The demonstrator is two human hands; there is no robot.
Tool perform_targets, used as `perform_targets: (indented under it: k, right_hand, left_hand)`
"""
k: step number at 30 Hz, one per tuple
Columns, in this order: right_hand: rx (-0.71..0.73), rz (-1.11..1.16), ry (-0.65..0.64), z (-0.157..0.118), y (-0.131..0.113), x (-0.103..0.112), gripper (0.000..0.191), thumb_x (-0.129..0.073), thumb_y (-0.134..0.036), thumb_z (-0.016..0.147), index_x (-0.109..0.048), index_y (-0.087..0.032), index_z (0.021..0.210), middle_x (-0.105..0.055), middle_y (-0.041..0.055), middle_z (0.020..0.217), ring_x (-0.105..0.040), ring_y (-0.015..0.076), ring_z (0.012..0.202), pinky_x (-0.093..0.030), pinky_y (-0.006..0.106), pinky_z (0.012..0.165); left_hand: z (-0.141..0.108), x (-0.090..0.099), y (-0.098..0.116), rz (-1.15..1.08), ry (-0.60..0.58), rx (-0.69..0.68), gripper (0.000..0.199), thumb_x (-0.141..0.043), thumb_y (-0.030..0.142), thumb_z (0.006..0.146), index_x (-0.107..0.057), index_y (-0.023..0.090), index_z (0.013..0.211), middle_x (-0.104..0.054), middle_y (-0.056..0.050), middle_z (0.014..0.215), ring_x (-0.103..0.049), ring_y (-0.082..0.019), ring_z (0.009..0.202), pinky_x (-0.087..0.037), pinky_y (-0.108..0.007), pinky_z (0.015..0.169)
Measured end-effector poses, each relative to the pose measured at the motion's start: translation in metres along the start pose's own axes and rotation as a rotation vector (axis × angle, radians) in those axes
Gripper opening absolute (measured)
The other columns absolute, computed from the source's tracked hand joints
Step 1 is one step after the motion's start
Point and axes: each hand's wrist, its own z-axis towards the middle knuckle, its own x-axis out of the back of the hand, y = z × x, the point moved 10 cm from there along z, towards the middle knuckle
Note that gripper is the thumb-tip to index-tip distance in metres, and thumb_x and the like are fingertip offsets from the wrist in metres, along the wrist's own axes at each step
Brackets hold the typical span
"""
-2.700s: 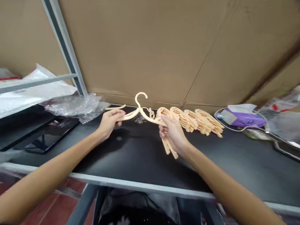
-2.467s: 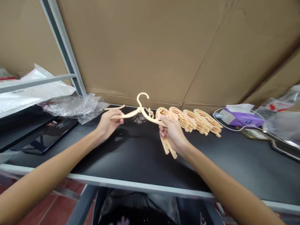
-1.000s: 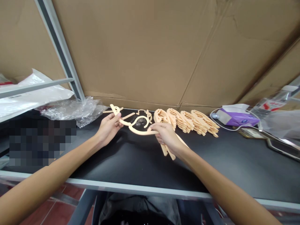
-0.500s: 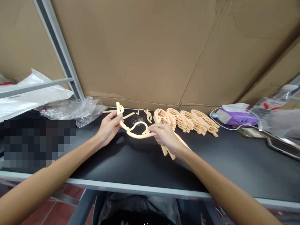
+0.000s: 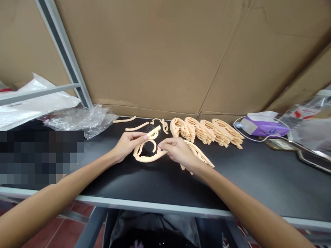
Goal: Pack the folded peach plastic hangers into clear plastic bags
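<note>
The peach plastic hanger (image 5: 147,155) sits on the desk (image 5: 155,181) between my two hands, its hook curled inward. My left grip (image 5: 128,145) is clenched on its upper end, and my right grip (image 5: 178,151) pinches its arm. A curved peach hanger piece (image 5: 199,155) lies just beside my right wrist. Beyond them, a row of stacked peach hangers (image 5: 207,131) runs along the desk, with loose peach strips (image 5: 137,126) to the left. Further right sits a purple tissue packet (image 5: 266,128), white tissue showing at its top. Crumpled bubble wrap (image 5: 80,117) lies far left, against a cardboard wall (image 5: 155,58).
</note>
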Motion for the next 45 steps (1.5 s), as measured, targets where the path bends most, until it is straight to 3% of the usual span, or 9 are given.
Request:
perform_targets:
  k: [8, 19, 30, 35, 39, 42, 45]
  right_hand:
    - [0.009, -0.072, -0.056, -0.002, 0.001, -0.006, 0.016, -0.063, -0.03, 0.079, -0.067, -0.02, 0.067, -0.04, -0.0081, 0.043, -0.035, 0.0086, 0.04, -0.025, 0.023, 0.043]
    - [0.026, -0.116, -0.131, -0.005, 0.0, -0.012, 0.025, -0.058, -0.032, 0.086, -0.057, -0.02, 0.064, -0.048, -0.0068, 0.045, -0.045, 0.0081, 0.038, -0.034, 0.021, 0.043]
    - [0.04, -0.091, -0.121, -0.005, 0.0, -0.012, 0.024, -0.059, -0.034, 0.085, -0.06, -0.019, 0.066, -0.05, -0.0067, 0.045, -0.046, 0.0084, 0.039, -0.035, 0.021, 0.044]
    - [0.048, -0.032, -0.053, -0.006, -0.008, -0.008, 0.023, -0.06, -0.035, 0.082, -0.06, -0.019, 0.065, -0.049, -0.0065, 0.046, -0.045, 0.0085, 0.04, -0.036, 0.021, 0.042]
    - [0.072, -0.039, -0.019, -0.006, -0.009, -0.004, 0.022, -0.06, -0.037, 0.082, -0.065, -0.017, 0.075, -0.05, -0.0069, 0.047, -0.045, 0.0089, 0.04, -0.037, 0.021, 0.042]
    - [0.1, -0.041, 0.014, -0.005, -0.01, -0.001, 0.024, -0.063, -0.04, 0.084, -0.066, -0.017, 0.088, -0.051, -0.0078, 0.048, -0.047, 0.0092, 0.041, -0.038, 0.022, 0.044]
    - [0.113, -0.042, 0.041, -0.005, -0.01, 0.002, 0.025, -0.063, -0.041, 0.085, -0.065, -0.017, 0.092, -0.051, -0.0085, 0.048, -0.048, 0.0089, 0.042, -0.038, 0.021, 0.045]
  left_hand:
    - [-0.003, -0.005, 0.001, 0.08, -0.044, 0.008, 0.024, -0.089, 0.033, 0.07, -0.084, 0.017, 0.088, -0.078, -0.008, 0.08, -0.064, -0.017, 0.065, -0.049, -0.023, 0.058]
    - [-0.005, -0.006, 0.003, 0.012, -0.031, 0.032, 0.028, -0.089, 0.04, 0.068, -0.083, 0.016, 0.081, -0.065, -0.002, 0.059, -0.05, -0.011, 0.053, -0.036, -0.021, 0.047]
    - [-0.005, -0.007, 0.006, 0.102, -0.071, -0.03, 0.031, -0.085, 0.041, 0.074, -0.082, 0.017, 0.092, -0.065, -0.003, 0.064, -0.051, -0.012, 0.055, -0.038, -0.022, 0.05]
    - [-0.01, -0.021, 0.01, 0.085, -0.212, -0.032, 0.046, -0.084, 0.037, 0.076, -0.075, 0.015, 0.115, -0.068, -0.003, 0.075, -0.057, -0.012, 0.059, -0.046, -0.022, 0.056]
    - [-0.013, -0.03, 0.003, 0.081, -0.305, 0.026, 0.071, -0.086, 0.032, 0.074, -0.056, 0.015, 0.136, -0.071, -0.002, 0.078, -0.068, -0.018, 0.065, -0.055, -0.027, 0.061]
    - [-0.016, -0.035, 0.0, 0.076, -0.368, 0.039, 0.09, -0.09, 0.026, 0.066, -0.042, 0.015, 0.142, -0.07, -0.001, 0.078, -0.069, -0.019, 0.064, -0.058, -0.031, 0.06]
    - [-0.018, -0.036, 0.003, 0.113, -0.368, -0.008, 0.105, -0.094, 0.02, 0.057, -0.037, 0.018, 0.145, -0.067, 0.003, 0.076, -0.066, -0.015, 0.062, -0.054, -0.025, 0.055]
